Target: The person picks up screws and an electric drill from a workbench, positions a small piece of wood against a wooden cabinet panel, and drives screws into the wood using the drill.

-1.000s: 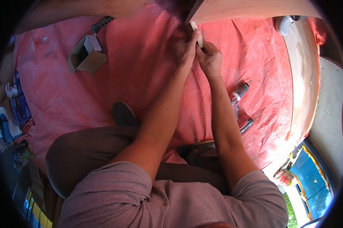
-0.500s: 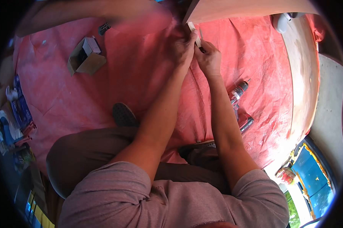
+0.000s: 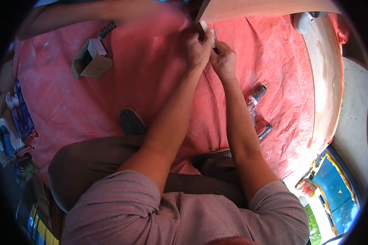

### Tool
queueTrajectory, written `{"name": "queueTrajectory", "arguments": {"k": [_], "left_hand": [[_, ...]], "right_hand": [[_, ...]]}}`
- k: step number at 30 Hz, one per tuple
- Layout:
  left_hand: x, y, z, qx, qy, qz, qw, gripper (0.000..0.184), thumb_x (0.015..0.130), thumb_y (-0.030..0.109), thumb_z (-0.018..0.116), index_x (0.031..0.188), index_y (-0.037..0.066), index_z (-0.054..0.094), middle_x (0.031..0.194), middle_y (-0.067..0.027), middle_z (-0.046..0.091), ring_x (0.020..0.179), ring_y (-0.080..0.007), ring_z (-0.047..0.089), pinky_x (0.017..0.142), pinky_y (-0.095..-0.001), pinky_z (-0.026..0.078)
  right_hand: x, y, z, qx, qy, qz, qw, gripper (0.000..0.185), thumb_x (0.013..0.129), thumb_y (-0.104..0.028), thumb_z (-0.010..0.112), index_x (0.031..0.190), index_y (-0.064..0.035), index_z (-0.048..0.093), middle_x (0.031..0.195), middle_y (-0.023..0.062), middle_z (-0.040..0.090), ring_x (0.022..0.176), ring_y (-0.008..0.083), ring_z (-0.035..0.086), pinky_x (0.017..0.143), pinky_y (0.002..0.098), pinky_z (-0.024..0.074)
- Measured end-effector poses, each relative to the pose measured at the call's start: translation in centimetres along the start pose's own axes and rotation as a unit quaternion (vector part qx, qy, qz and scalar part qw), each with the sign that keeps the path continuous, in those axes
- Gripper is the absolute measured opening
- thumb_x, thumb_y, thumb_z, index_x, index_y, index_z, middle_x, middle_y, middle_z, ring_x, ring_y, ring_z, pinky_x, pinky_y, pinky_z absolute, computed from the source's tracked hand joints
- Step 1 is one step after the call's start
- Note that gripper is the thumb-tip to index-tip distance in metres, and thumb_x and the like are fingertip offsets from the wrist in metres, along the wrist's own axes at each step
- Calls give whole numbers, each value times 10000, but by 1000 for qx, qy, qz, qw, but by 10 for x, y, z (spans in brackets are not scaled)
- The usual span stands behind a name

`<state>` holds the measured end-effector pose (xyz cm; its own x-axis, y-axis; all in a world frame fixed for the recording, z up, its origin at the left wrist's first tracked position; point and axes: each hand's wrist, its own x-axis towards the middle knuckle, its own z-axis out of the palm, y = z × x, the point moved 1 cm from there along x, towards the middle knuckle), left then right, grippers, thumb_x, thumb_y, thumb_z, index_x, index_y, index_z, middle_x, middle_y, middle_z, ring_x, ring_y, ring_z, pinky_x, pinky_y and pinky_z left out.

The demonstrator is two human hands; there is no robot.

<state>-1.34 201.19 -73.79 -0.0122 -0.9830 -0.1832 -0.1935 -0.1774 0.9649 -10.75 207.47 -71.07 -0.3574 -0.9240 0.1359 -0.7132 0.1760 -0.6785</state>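
Note:
Both hands meet at the top centre of the head view, just below the edge of a large wooden panel (image 3: 265, 9). My left hand (image 3: 199, 50) is closed around a pale, narrow wooden strip (image 3: 204, 27), pinched with the thumb. Beside it, my right hand (image 3: 224, 61) is closed on a thin, pale, upright tool (image 3: 215, 34), whose kind I cannot make out. Its tip stands next to the strip. The fingers hide the lower ends of both things.
A red sheet (image 3: 151, 81) covers the floor. A cordless drill (image 3: 255, 98) lies to the right, and an opened cardboard box (image 3: 96, 65) at left. Another person's arm (image 3: 77, 14) reaches in at upper left. Several supplies (image 3: 22, 118) line the left edge.
My left hand has shifted slightly left, its fingers curling more beside the strip. My right hand stays almost in place. The other person's arm has moved slightly.

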Motion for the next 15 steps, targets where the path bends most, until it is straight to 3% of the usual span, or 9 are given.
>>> {"name": "queueTrajectory", "arguments": {"k": [6,13,15], "left_hand": [[8,-7,3,49,5,42,998,599,980,518,681,832,-61,702,705,-247,672,665,-367,688,656,-470,517],[4,7,0,15,-5,19,1000,566,984,500,673,822,-42,697,716,-239,678,665,-371,687,651,-462,516],[4,7,-1,7,-16,10,1000,561,983,498,673,831,-40,703,723,-239,684,673,-379,690,655,-461,518]], "right_hand": [[0,-1,0,-8,5,-3,1000,262,881,-181,741,1108,-51,759,948,182,729,836,367,729,744,408,577],[1,0,0,-14,-1,4,1000,269,888,-194,746,1117,-56,765,976,182,738,862,367,735,766,410,581],[1,1,1,-4,18,-13,1000,238,889,-238,748,1057,-70,748,917,165,717,815,385,714,719,460,569]]}}
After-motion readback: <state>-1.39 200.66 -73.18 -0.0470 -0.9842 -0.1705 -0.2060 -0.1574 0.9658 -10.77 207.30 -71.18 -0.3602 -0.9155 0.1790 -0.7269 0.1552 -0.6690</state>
